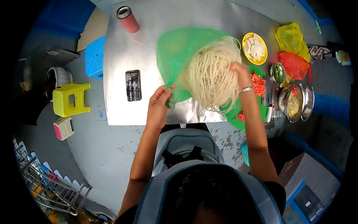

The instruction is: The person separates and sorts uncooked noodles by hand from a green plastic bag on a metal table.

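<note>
A large tangle of pale noodles point(212, 75) rests partly in the mouth of a translucent green plastic bag point(176, 53) over the metal table point(123, 112). My left hand point(162, 100) pinches the gathered edge of the bag at its near left side. On the right side of the noodles, my right hand point(241, 75) grips some strands; part of its fingers is hidden among them. A bangle circles the right wrist. Beneath that forearm lies a round green board point(232, 117) with chopped red pieces point(258, 84) on it.
A phone point(133, 85) and a pink tumbler point(128, 19) occupy the table's left side. Toward the right are a yellow bowl of white slices point(254, 49), a knife point(269, 112), metal bowls point(296, 103) and a red bag point(293, 64). A yellow stool point(64, 100) stands on the floor.
</note>
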A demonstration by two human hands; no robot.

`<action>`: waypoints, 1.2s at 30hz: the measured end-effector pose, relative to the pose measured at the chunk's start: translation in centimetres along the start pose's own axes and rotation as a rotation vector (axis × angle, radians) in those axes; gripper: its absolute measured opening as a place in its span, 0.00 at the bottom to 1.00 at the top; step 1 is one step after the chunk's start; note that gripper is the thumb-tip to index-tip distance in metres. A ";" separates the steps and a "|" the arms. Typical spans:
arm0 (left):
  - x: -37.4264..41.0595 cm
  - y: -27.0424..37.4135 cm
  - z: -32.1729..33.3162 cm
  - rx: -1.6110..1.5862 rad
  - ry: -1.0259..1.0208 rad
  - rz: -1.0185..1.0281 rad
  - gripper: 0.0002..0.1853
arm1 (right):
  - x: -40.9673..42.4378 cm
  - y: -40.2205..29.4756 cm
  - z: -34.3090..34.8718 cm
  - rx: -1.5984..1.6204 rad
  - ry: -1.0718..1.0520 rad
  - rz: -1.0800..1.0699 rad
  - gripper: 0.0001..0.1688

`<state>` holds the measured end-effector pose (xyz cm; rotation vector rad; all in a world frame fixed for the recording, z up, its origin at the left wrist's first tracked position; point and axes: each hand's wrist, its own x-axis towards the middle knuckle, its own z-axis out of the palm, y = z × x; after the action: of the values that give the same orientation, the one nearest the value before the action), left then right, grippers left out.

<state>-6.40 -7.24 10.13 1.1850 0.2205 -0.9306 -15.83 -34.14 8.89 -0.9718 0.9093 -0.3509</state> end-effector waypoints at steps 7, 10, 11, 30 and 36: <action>-1.1 -2.3 -3.3 -0.165 -0.080 0.035 0.05 | 6.0 -4.6 6.5 0.432 -0.356 0.209 0.23; 0.0 3.8 -0.9 -0.518 -0.092 0.196 0.04 | 10.6 5.7 8.2 0.050 0.082 -0.129 0.25; 2.1 5.3 -1.6 -0.559 -0.100 0.238 0.05 | 11.5 9.8 7.8 -0.273 0.041 -0.356 0.26; 1.4 5.0 -2.7 0.326 0.071 0.291 0.12 | 13.0 1.6 -5.9 -1.218 0.471 -0.488 0.29; 1.3 5.9 -2.7 0.281 0.119 0.360 0.09 | 4.3 -3.0 4.0 -0.572 -0.276 -0.457 0.18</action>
<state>-0.55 -5.18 12.37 1.4827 -0.0327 -0.5870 -9.76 -36.25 10.17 -1.7209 0.5300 -0.3334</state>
